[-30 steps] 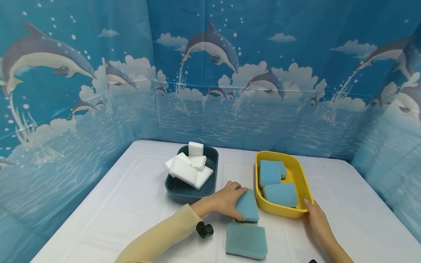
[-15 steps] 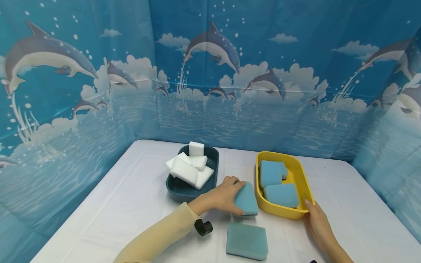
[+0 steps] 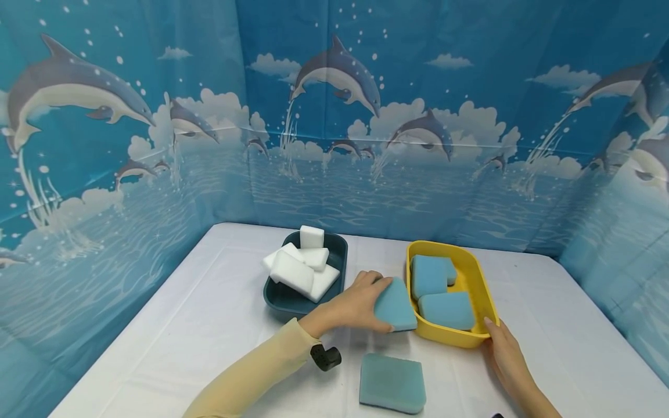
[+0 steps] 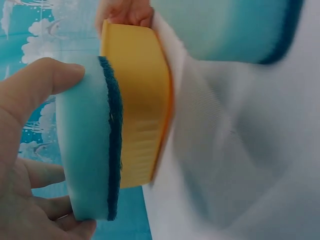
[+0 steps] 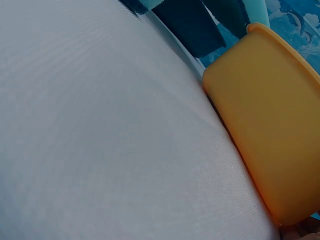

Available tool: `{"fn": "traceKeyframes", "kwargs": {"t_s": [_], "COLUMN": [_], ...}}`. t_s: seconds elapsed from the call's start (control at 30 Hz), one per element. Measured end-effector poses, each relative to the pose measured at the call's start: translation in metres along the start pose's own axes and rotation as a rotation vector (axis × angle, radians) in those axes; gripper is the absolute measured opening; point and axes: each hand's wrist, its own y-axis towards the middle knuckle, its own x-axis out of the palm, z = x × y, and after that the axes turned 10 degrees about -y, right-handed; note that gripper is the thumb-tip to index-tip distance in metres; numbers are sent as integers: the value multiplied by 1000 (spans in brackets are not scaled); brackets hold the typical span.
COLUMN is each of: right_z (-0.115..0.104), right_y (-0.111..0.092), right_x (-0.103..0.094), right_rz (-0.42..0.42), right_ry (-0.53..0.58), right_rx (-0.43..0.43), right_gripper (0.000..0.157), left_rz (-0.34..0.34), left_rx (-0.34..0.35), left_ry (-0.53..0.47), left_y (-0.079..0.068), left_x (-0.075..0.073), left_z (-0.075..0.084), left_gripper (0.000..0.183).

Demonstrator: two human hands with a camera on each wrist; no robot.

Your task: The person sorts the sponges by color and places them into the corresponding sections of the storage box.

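My left hand [image 3: 355, 305] grips a light blue sponge [image 3: 396, 305] by its edges, raised above the table just left of the yellow tub [image 3: 444, 335]. The left wrist view shows the dark scouring layer of this sponge [image 4: 85, 145], with the thumb on one edge and fingers at the other. At the tub's near right corner, my right hand [image 3: 507, 363] holds the rim, thumb over the edge. Several blue sponges [image 3: 448, 310] lie inside the tub. Another blue sponge [image 3: 392, 383] lies flat on the table in front of my left hand.
A dark teal tub [image 3: 279, 303] stands left of the yellow one, heaped with several white foam blocks [image 3: 291, 271]. The white-covered table [image 3: 157, 342] is backed by a blue dolphin-print curtain [image 3: 324, 191]. A black wrist camera [image 3: 326, 357] sits under my left wrist.
My left hand has lifted its sponge off the table beyond the remaining one, raising it and bringing it right against the view of the yellow tub's side. The right hand stays on the rim.
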Motion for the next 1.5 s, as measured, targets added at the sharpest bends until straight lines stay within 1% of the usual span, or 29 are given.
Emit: {"fn": "traceKeyframes", "kwargs": {"t_s": [0.13,0.37,0.53,0.7,0.93,1.1,1.3,1.5], "right_z": [0,2,3,3,2,1,1,1], "right_y": [0,0,1,1,0,0,0,1], "right_x": [0,0,0,1,1,0,1,1], "right_rz": [4,-1,6,13,11,13,24,34], "right_ry": [-1,3,-11,-18,-32,-43,-28,-21], "right_rx": [-4,-18,-19,-18,-24,-13,-18,-11], "right_gripper": [78,77,78,75,74,74,75,74], "left_rz": [2,-2,21,24,12,3,-16,-15], "left_rx": [20,-2,24,45,49,52,45,86], "left_ry": [7,-1,-18,-18,-18,-12,-13,19], "left_y": [3,2,4,9,20,27,32,41], "left_x": [-5,-11,-16,-17,-13,-8,-2,6], "left_z": [5,7,10,19,32,37,41,47], "left_gripper": [90,89,88,89,90,90,89,87]}}
